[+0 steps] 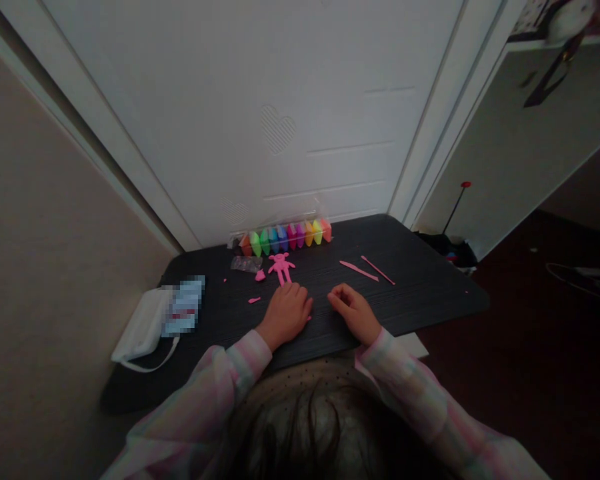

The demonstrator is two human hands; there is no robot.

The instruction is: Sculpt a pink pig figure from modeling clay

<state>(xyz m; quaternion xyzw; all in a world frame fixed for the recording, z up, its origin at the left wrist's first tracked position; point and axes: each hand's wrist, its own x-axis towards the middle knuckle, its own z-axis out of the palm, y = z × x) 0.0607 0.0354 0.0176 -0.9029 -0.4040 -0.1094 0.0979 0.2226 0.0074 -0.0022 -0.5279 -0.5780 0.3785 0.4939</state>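
My left hand (286,312) rests on the black tabletop with its fingers curled down. A small bit of pink clay (309,319) peeks out beside its thumb. Just beyond the fingertips lies a pink clay figure (280,265) with ears, arms and two long legs. My right hand (356,312) is closed a little to the right, thumb and fingers drawn together; whatever is in them is hidden. Left of the figure are a pink clay lump (260,275) and a small pink teardrop piece (254,300). Two pink modelling tools, a flat knife (359,270) and a thin stick (378,270), lie to the right.
A row of colourful clay packs (287,238) in clear plastic stands at the table's back, against a white door (230,80). Clear crumpled wrapping (247,264) lies in front of it. At left are a white pouch with strap (143,323) and a blue packet (184,307).
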